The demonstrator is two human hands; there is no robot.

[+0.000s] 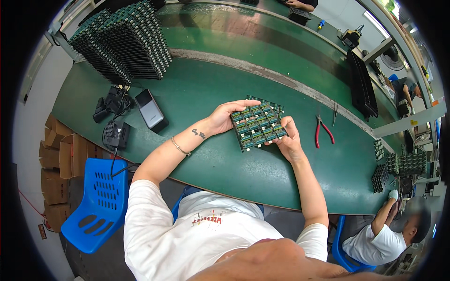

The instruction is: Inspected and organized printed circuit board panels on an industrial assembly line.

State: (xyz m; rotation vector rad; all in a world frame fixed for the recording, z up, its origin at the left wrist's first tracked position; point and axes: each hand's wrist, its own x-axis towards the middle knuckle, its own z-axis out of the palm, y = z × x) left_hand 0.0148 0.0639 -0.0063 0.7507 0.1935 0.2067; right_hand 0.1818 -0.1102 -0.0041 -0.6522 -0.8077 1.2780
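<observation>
Between my two hands I hold a green circuit board panel (257,125), tilted above the green bench and covered in rows of small white and dark parts. My left hand (224,117) grips its left side, fingers along the far edge. At the right edge, my right hand (290,140) is closed on the panel with the thumb near its upper corner. Partly hidden behind it, a second circuit board (274,107) shows at the far side; whether it is held or lies on the bench I cannot tell. Red-handled pliers (318,132) and metal tweezers (335,113) lie to the right.
Tall stacks of circuit boards (133,40) stand at the far left. Nearer are a grey power bank (151,110) and black devices with cables (115,133). A blue chair (99,206) and cardboard boxes (58,182) are left. At right, a co-worker (382,239) sits near more boards (407,164).
</observation>
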